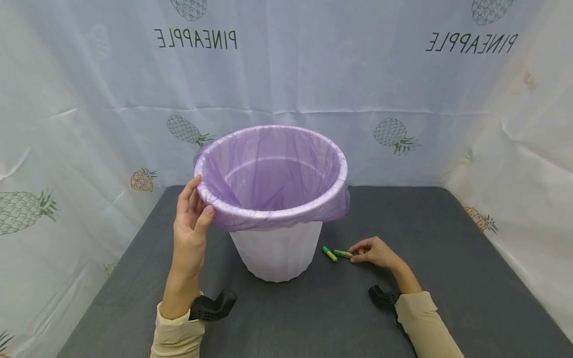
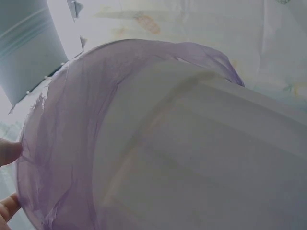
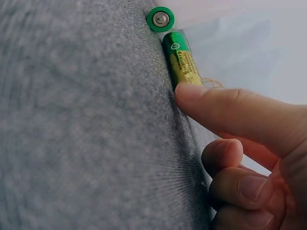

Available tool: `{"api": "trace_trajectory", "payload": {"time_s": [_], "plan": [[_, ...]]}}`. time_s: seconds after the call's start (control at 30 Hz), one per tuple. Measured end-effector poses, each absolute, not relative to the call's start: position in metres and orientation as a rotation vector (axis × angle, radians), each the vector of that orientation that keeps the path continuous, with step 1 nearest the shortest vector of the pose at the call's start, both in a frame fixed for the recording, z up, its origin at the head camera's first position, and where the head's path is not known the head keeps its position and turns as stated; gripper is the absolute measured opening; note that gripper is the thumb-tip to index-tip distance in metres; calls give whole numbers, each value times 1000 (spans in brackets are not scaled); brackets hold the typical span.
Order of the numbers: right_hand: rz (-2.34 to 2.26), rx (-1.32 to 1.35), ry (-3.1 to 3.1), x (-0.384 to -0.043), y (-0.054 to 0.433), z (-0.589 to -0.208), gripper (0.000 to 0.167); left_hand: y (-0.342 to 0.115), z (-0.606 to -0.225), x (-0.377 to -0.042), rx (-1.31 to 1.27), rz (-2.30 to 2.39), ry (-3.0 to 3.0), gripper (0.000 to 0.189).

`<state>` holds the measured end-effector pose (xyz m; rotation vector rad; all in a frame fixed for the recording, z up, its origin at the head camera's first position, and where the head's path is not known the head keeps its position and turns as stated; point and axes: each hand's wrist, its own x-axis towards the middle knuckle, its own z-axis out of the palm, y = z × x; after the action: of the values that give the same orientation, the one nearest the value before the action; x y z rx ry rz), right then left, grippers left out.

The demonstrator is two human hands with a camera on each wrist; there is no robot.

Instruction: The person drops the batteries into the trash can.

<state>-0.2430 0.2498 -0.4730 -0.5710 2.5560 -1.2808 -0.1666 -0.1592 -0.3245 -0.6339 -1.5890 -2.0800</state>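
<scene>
A white trash bin (image 1: 277, 253) stands on the dark table, lined with a translucent purple bag (image 1: 286, 181) folded over its rim. My left hand (image 1: 190, 233) touches the rim's left side, thumb and fingers spread along the bag's edge; the left wrist view shows fingertips (image 2: 8, 152) right at that edge. Just right of the bin, my right hand (image 1: 373, 252) pinches the near end of a green and yellow battery (image 3: 183, 60) lying on the table. A second similar battery (image 1: 330, 254) lies beside it, its green end toward the right wrist camera.
The dark table (image 1: 403, 214) is enclosed at the back and sides by pale curtains (image 1: 286, 69) printed with pineapples. A black wrist mount (image 1: 214, 306) sits on the left forearm, another (image 1: 384, 296) on the right. The bin's back rim overlaps the rear curtain in the head view.
</scene>
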Motion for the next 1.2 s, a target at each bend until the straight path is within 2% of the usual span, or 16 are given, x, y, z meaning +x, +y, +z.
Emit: {"api": "trace_trajectory", "payload": {"time_s": [0.47,0.97,1.2], "plan": [[-1258,-547,2627,-243,248,-473,22,-159,-323,-166,-637,-2076,-1584,53],[-1322,-464,2633,-243,248,-471,23,-159,-326,-168,-668,-2072,-1583,53],[-1347,-435,2650,-244,250,-468,27,-159,-325,-168,-559,-2087,-1612,56]]}}
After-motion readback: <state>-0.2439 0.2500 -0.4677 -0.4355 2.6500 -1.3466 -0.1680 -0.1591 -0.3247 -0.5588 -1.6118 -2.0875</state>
